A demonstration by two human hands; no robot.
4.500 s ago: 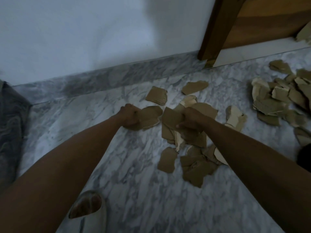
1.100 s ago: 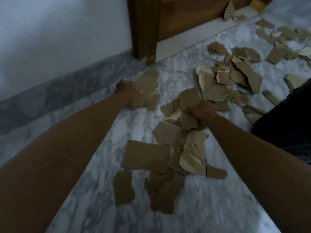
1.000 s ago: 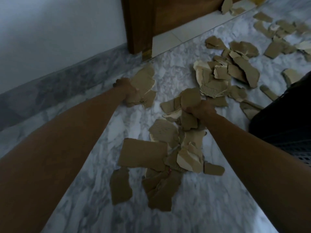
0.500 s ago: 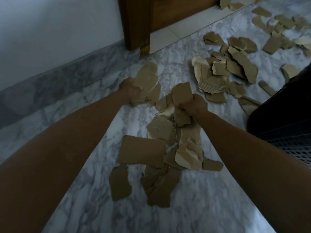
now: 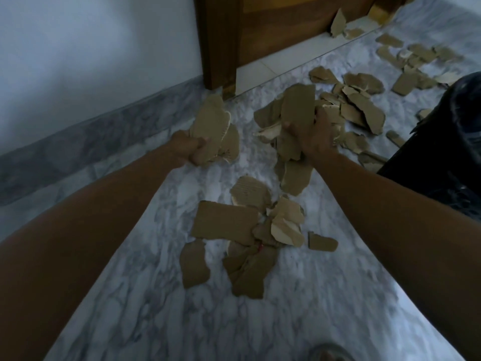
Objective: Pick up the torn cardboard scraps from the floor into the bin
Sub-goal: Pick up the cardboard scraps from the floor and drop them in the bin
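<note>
Head view: left grip [image 5: 191, 149] and right grip [image 5: 313, 136] each clutch cardboard scraps [image 5: 296, 113].

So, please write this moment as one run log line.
left hand: holds scraps | right hand: holds scraps | bin: right | floor: scraps remain

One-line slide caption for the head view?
Both hands, left and right, grip cardboard scraps above the littered marble floor.

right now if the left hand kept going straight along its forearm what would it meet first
Probably the wooden door frame. The left hand, gripping a bundle of cardboard scraps, points up and slightly right toward its base; only bare marble floor shows between, though depth is unclear.
</note>
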